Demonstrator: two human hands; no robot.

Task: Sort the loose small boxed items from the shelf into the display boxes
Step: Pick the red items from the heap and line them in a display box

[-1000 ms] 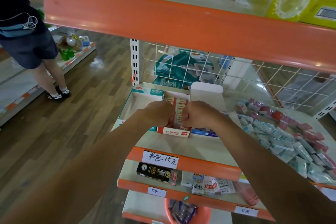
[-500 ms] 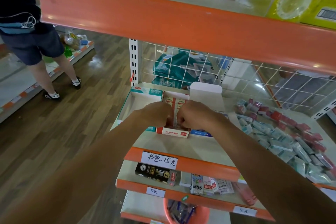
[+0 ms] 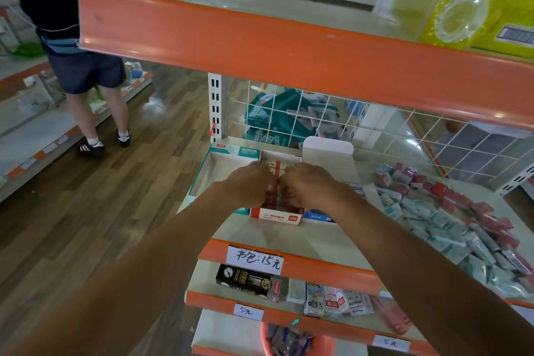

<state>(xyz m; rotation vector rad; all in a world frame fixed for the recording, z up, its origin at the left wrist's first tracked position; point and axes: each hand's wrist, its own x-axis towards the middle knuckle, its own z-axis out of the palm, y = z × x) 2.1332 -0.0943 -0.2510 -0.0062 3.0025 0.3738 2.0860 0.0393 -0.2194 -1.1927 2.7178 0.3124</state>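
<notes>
The left hand [image 3: 248,182] and right hand [image 3: 306,185] curl their fingers, grasp hidden, into the red-and-white cardboard display box [image 3: 277,215], which runs lengthwise away from the person, while the loose pile of small teal and red boxed items [image 3: 450,220] lies rightward on the cream shelf [image 3: 332,237], nearer the right hand.

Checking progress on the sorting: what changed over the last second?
The right hand slid towards the left hand over the red-and-white cardboard display box, narrowing the gap above the small red boxes inside. Nothing was visibly picked up or released. The pile of loose small boxes stayed put.
</notes>
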